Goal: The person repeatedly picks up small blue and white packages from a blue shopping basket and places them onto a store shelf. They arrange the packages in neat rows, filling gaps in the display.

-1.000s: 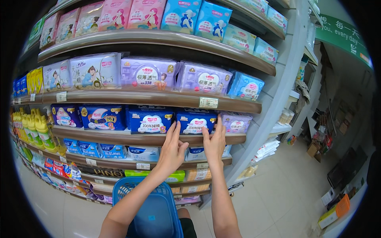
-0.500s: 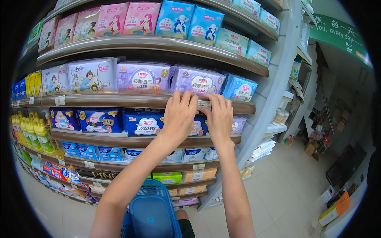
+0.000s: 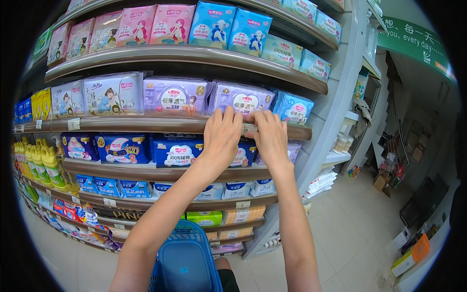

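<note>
A purple sanitary pad pack (image 3: 243, 93) stands on the shelf (image 3: 160, 122) straight ahead, its lower front edge partly behind my fingers. My left hand (image 3: 222, 136) lies over the brown shelf lip, fingers stretched up to the pack's bottom edge. Close to it on the right, my right hand (image 3: 269, 137) is on the same lip, fingers loosely bent and apart. A small price label (image 3: 249, 128) shows between the two hands. Neither hand grips a pack; fingertip contact is hard to make out. Right of the purple pack is a blue pack (image 3: 293, 108).
Another purple pack (image 3: 175, 96) stands to the left. Dark blue packs (image 3: 176, 151) fill the shelf below, behind my wrists. A blue plastic basket (image 3: 189, 231) is below between my forearms. To the right are a grey shelf upright (image 3: 318, 141) and tiled floor (image 3: 340, 228).
My right hand has shifted slightly, its fingertips now higher and a little left, at the purple pack's lower edge. My left hand has risen slightly. The packs look unmoved.
</note>
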{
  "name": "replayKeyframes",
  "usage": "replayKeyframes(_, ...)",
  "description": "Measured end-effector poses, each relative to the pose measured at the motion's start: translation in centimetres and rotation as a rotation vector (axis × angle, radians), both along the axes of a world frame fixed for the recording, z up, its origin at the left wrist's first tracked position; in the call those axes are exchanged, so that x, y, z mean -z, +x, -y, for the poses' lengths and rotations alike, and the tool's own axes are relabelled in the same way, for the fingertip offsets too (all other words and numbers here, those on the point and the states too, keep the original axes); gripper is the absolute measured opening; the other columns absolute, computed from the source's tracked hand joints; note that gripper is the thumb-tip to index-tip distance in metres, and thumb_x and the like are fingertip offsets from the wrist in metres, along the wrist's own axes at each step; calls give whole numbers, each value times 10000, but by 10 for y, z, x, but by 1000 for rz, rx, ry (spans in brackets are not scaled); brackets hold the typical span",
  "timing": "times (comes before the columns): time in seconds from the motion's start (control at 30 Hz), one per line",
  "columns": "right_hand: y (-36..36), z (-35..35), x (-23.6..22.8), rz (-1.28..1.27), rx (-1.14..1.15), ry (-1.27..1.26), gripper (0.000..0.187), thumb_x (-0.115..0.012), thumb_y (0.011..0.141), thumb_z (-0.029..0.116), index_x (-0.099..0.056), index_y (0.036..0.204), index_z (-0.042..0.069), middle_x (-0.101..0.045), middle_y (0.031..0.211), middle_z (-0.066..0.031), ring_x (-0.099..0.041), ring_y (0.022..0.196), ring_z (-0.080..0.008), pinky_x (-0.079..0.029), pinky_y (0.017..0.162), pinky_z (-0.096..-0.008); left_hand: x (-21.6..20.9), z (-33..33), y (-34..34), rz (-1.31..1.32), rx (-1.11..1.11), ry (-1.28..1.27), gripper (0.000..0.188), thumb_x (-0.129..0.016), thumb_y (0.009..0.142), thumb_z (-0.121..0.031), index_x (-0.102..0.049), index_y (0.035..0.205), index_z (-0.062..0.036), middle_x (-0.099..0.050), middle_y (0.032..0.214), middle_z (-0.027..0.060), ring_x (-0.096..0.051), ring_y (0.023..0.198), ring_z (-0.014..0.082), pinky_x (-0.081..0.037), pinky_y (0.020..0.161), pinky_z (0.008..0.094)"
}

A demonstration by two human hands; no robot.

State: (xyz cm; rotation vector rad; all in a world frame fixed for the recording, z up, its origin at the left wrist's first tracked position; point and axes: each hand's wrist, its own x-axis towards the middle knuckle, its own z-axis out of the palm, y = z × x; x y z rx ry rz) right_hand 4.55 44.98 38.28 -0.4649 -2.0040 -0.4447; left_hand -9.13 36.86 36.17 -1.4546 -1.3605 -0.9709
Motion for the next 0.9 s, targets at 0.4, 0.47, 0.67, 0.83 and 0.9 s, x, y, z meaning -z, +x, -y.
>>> replayKeyframes(0.4,-11,-14,1,-70,-46,-7,51,-647,911,81,-630,956,94,-572,990,-125,-577,960,-318,-433,800,-442,1,-2,2,-9,-17,46,448,-727,672,43,-587,1093,-14,-555,1054,148,-542,964,340,-467,776,442)
replayKeyframes(0.47,-13,-12,0,-82,-20,-27,47,-631,912,64,-626,949,92,-571,1000,-128,-580,958,-323,-436,799,-444,1,-1,1,-17,-18,38,437,-729,678,31,-589,1089,-17,-558,1053,144,-544,965,337,-470,777,439)
replayKeyframes(0.67,-24,-7,-3,-122,39,-41,42,-634,905,73,-638,941,94,-580,1008,-116,-604,968,-311,-438,807,-451,4,-4,-1,-22,-35,54,424,-727,682,14,-594,1083,-26,-561,1045,133,-547,961,327,-473,771,432)
replayKeyframes(0.83,-16,-2,-5,-119,-17,-15,71,-703,869,104,-678,935,102,-576,1005,-94,-607,978,-296,-434,797,-437,3,-3,0,-17,-53,73,392,-695,696,23,-596,1071,-37,-557,1029,126,-547,953,318,-471,764,423)
replayKeyframes(0.9,-12,-2,-5,-89,-3,-40,62,-709,863,97,-682,919,99,-569,1000,-93,-603,977,-295,-433,793,-438,2,-1,1,-18,-44,72,379,-683,702,27,-596,1065,-39,-555,1024,125,-546,950,316,-470,761,422)
